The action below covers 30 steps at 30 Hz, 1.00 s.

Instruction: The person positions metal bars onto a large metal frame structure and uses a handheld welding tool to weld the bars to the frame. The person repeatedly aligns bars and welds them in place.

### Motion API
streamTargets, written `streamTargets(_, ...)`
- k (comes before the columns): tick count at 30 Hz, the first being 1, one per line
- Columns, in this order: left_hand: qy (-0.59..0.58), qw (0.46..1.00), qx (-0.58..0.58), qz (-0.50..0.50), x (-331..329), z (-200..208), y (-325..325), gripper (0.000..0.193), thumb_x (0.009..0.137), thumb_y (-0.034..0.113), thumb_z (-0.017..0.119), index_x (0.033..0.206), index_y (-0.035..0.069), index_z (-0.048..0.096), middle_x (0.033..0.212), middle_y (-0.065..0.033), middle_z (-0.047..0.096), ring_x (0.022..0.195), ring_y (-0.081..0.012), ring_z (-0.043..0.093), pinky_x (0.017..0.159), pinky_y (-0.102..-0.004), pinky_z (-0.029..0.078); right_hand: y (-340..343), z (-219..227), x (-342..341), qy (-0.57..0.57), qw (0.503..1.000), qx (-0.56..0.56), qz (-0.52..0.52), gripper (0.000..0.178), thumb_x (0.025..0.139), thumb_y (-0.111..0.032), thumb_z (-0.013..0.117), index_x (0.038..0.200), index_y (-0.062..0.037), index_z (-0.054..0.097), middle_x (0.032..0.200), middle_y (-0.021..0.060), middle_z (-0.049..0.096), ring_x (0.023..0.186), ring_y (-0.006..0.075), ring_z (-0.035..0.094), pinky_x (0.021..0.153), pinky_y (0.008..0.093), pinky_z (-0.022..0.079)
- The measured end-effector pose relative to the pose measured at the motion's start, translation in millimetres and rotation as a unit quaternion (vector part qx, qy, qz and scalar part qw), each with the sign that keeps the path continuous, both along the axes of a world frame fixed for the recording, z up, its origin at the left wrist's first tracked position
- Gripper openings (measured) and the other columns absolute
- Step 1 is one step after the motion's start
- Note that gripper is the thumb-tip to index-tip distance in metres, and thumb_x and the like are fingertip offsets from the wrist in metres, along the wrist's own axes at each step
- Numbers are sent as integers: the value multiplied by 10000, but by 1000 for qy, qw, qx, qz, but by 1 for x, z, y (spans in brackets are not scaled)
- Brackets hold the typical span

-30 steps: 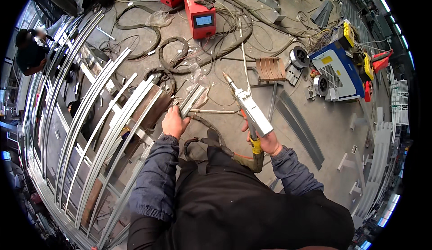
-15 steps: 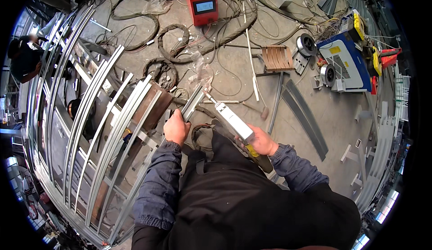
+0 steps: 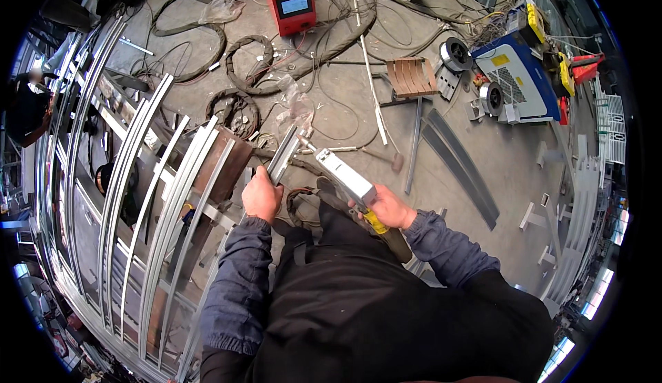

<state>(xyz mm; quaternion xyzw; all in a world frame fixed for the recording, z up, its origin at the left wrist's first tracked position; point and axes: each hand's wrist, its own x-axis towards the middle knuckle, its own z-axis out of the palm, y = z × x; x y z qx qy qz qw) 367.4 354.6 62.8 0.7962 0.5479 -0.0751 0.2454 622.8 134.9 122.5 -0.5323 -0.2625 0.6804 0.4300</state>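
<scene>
My left hand [image 3: 262, 195] is closed round the lower end of a short grey metal channel [image 3: 283, 154], which points up and away from me. In my right hand [image 3: 389, 208] is a white, boxy handheld welding gun [image 3: 346, 175] with a yellow part below its body. The gun's narrow nozzle [image 3: 307, 144] points at the channel's far end, very close to it; whether they touch I cannot tell. Left of my left hand, long silvery metal profiles [image 3: 165, 169] lie side by side across a frame.
A red machine with a screen [image 3: 295, 11] stands ahead among looped hoses [image 3: 249, 66]. To the right are a blue-and-white machine [image 3: 520, 83], wire spools [image 3: 456, 55] and flat grey strips [image 3: 462, 166] on the floor. Another person [image 3: 27, 107] is at the far left.
The whole view has shifted slightly, so the surroundings sit a little further left. Both hands keep their hold, and the nozzle stays close to the channel's far end.
</scene>
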Motion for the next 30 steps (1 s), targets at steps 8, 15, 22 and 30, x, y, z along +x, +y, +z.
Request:
streamTargets(8,5,1000,8,3,3,3,-1,419,819,239,839,1069,27,578,958,-244,761,967,-465,742,853,-549,585,3,-5,-8,17,1000,-3,-19,467,1135,-100,530,1598,-57,481,1186,77,685,1027,139,656,841,339,615)
streamTargets(15,-4,1000,2,6,3,2,0,389,813,221,792,1055,10,573,972,-281,755,975,-502,727,866,-571,577,6,6,-9,-8,1000,-2,-19,457,1095,-85,484,1548,-33,513,1189,101,723,917,182,710,833,349,598)
streamTargets(22,-2,1000,-3,-3,0,-2,0,390,814,217,794,1055,7,571,983,-285,745,995,-500,719,877,-565,572,4,-1,-6,20,1000,-8,-16,448,1136,-170,535,1568,-59,501,1231,74,689,1064,161,673,868,355,615)
streamTargets(30,-1,1000,4,1,2,-1,-1,386,816,212,794,1055,8,569,995,-278,742,992,-498,716,874,-562,571,8,6,-12,16,999,-12,-40,413,1137,-150,533,1536,-46,521,1182,99,705,936,179,701,838,353,606)
